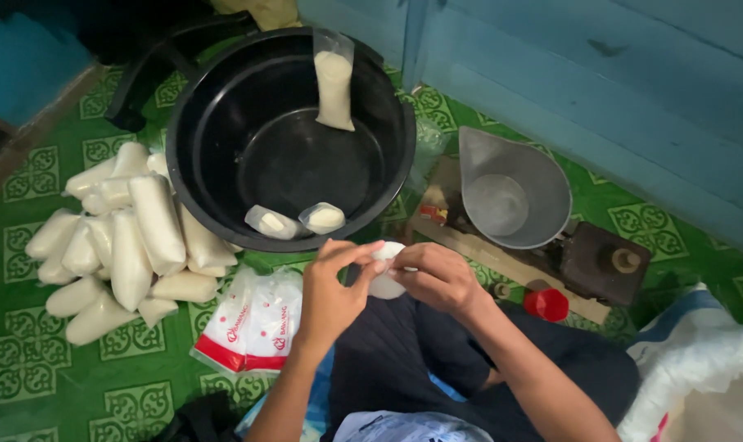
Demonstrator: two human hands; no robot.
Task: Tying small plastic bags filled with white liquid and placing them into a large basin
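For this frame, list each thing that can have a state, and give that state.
Small clear plastic bag of white powder: held between both hands, at its top.
Left hand: fingers pinching the bag.
Right hand: fingers pinching the bag.
Round black plastic basin: upright, holding three filled bags, one leaning on its wall.
Pile of filled white bags: lying on the green floor.
Grey metal scale pan: nearly empty.
Red-and-white empty packets: lying flat.

We have a single view, from a camera worn on the head. It looks steeply down over the lap onto the green patterned floor, close above the black basin; no second view overlaps.
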